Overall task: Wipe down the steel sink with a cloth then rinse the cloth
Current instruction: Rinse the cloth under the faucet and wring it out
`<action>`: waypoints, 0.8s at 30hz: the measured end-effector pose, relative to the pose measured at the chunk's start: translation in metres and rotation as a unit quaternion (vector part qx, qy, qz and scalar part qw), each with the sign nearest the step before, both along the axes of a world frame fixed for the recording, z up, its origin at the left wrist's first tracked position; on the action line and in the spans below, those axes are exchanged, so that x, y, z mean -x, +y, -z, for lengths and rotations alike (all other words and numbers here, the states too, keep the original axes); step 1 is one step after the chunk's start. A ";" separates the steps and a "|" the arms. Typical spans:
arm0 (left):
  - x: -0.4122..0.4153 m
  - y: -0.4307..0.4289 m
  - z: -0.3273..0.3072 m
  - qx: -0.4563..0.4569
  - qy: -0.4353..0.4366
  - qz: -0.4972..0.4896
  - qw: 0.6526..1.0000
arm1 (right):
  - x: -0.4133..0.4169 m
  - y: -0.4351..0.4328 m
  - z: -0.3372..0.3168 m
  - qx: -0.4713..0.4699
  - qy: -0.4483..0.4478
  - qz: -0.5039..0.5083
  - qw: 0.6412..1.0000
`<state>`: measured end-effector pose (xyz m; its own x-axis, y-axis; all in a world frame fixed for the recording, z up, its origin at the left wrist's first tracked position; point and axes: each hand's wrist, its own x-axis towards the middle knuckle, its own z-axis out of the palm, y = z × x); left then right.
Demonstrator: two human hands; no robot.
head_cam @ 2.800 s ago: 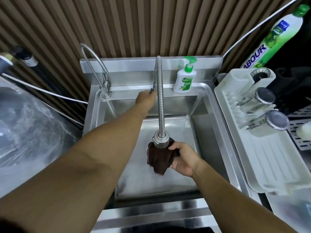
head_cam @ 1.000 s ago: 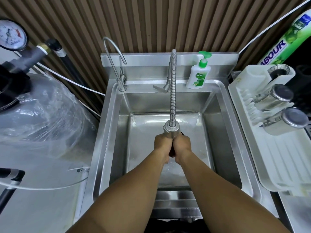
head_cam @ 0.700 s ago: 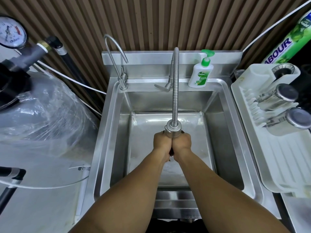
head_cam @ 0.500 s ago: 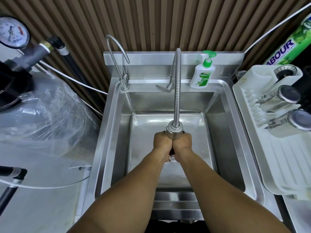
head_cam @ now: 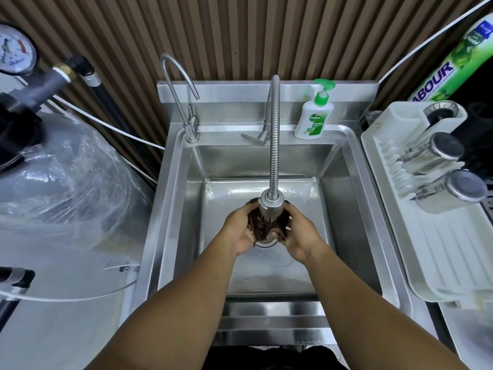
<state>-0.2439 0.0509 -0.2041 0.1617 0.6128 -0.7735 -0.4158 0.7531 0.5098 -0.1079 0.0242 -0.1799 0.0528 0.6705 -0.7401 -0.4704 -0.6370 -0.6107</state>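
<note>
A: Nearest first. Left hand [head_cam: 241,232] and right hand [head_cam: 298,236], fingers of both curled round the dark brown cloth [head_cam: 262,228], gripping it from either side. The cloth is bunched between the fingers, low inside the steel sink [head_cam: 168,209].

B: Water?

A: The spray head [head_cam: 270,204] sits just above the fingers, close on the cloth. A stream seems to run onto it. The drain ring [head_cam: 265,244] shows just below the fingers.

B: Risks?

A: My judgement: with the cloth held so close under the nozzle, water could splash out over the rim. A slack grip could drop the cloth onto the drain and block it. Knuckles could knock the flexible hose [head_cam: 274,145].

B: Beyond the fingers?

A: Tap lever [head_cam: 252,138], then a white pump bottle [head_cam: 313,117] reading "Dettol". Far right of the fingers, a green bottle [head_cam: 453,62] with the letters "ABOUR", the start hidden. Far left, a gauge dial [head_cam: 14,49], its print too blurred to read.
</note>
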 end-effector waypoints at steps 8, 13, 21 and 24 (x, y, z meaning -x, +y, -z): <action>-0.007 -0.006 0.004 -0.035 0.041 -0.022 0.998 | -0.001 0.000 0.010 -0.022 -0.038 -0.022 0.999; -0.028 -0.008 -0.001 -0.023 0.129 -0.002 0.991 | 0.020 0.002 0.008 -0.004 -0.135 0.010 0.991; -0.040 -0.006 -0.005 -0.024 0.158 0.010 0.987 | 0.035 0.013 0.010 -0.028 -0.213 -0.049 0.976; -0.040 -0.004 -0.007 -0.023 0.162 0.000 0.987 | 0.035 0.016 0.013 -0.022 -0.222 -0.036 0.974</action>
